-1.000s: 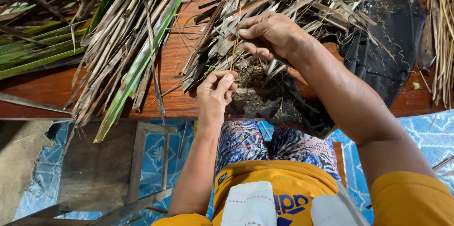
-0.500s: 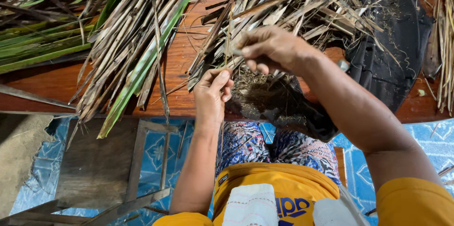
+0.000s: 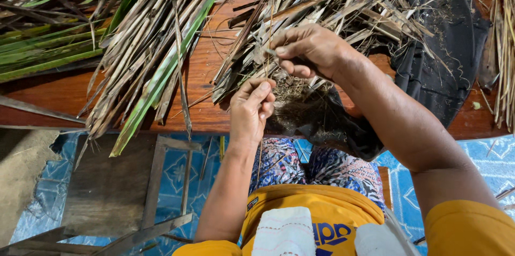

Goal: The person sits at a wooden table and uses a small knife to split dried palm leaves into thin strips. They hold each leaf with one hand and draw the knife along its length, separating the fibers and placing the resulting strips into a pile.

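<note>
My left hand [image 3: 252, 106] pinches a thin leaf strip [image 3: 264, 76] that runs up from my lap to my right hand [image 3: 308, 52]. The right hand's fingers are closed on the same strip, just above the left hand, over a heap of dry palm-like leaves [image 3: 322, 4] on a reddish wooden table [image 3: 209, 57]. A black cloth [image 3: 322, 122] covered in fine fibres hangs over the table's near edge below my hands.
A long pile of dry and green leaves [image 3: 155, 47] lies at left, fresher green ones [image 3: 43, 52] at far left. More black cloth [image 3: 450, 52] and dry stalks [image 3: 504, 41] sit at right. A wooden frame [image 3: 161, 181] lies on blue patterned floor.
My right hand has lifted up and away from the left hand, drawing the thin strip taut between them. The left hand has stayed near the table's edge.
</note>
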